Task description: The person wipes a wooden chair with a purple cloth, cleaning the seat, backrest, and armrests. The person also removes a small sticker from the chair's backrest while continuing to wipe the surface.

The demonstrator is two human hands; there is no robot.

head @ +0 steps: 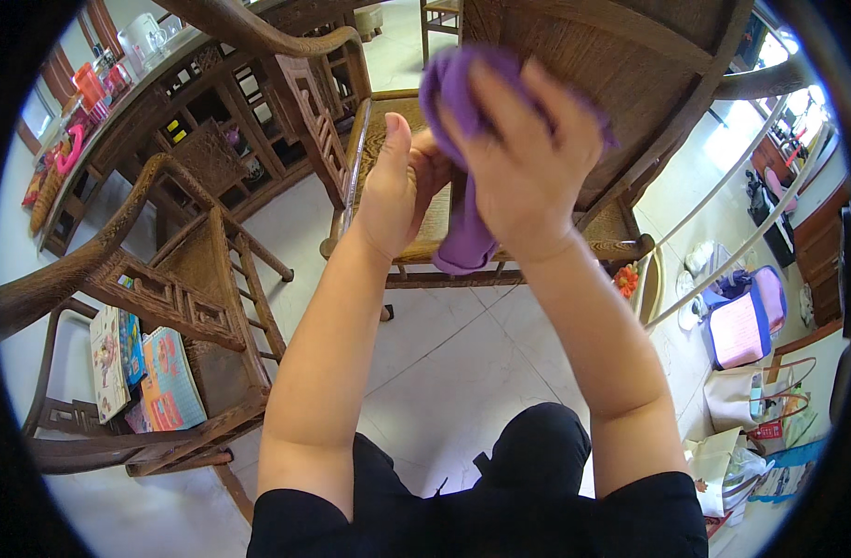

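My right hand (530, 153) is shut on a purple cloth (467, 230), blurred as if moving, in front of a dark wooden chair. One end of the cloth hangs down over the front edge of the chair's seat (387, 115). Beside the cloth my left hand (397, 185) has its thumb raised; its fingers are partly hidden, so whether they grip the cloth or the chair is unclear. Behind the right hand a broad wooden panel (627, 56) stands tilted over the seat. The carved armrest (314, 45) curves above my left hand.
Another carved wooden chair (216, 307) stands at the left, with picture books (171, 376) on its seat. Behind it is a wooden cabinet (258, 118) with glassware and toys on top. Several bags, including a blue and white one (739, 328), lie on the floor at the right.
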